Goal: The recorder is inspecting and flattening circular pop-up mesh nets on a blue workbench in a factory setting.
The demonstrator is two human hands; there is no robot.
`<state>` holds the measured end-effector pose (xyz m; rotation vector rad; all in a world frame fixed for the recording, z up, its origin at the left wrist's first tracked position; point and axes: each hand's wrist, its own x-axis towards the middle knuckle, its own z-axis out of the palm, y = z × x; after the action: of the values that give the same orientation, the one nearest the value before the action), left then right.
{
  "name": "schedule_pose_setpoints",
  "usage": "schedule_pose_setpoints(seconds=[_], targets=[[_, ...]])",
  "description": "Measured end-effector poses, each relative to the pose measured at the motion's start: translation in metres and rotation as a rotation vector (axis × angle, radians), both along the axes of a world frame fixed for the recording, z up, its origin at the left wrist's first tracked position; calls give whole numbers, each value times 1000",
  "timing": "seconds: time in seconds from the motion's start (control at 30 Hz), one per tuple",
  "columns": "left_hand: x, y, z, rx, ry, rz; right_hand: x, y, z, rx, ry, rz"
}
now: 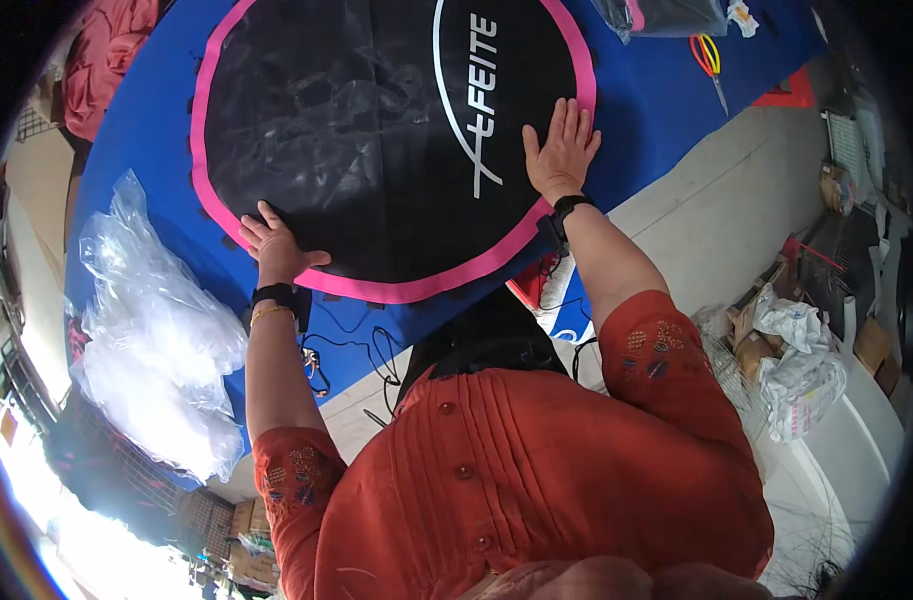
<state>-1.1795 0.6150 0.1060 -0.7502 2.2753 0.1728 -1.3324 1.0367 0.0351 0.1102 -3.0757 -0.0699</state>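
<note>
A: What sits left of the round black mat (377, 130)?

B: Clear plastic bags (152, 340), heaped on the blue desk (147, 120).

A: And the hands?

B: Left hand (275, 243) lies on the mat's near-left pink rim, fingers slightly curled. Right hand (560, 150) lies flat at its right rim, fingers together, seemingly to keep it flat. Scissors (710, 60) lie far right.

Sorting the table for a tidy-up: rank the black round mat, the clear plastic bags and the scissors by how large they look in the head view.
1. black round mat, by far the largest.
2. clear plastic bags, though being nearer the camera may enlarge them.
3. scissors, plainly smallest, though farthest away.
</note>
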Motion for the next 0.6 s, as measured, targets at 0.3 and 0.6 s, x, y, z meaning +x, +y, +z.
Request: schedule_pose_setpoints(seconds=[0.3, 0.6], targets=[[1, -2, 0, 19, 4, 21, 1, -2, 0, 6, 5, 12], [0, -2, 0, -7, -23, 34, 2, -3, 2, 14, -18, 0]])
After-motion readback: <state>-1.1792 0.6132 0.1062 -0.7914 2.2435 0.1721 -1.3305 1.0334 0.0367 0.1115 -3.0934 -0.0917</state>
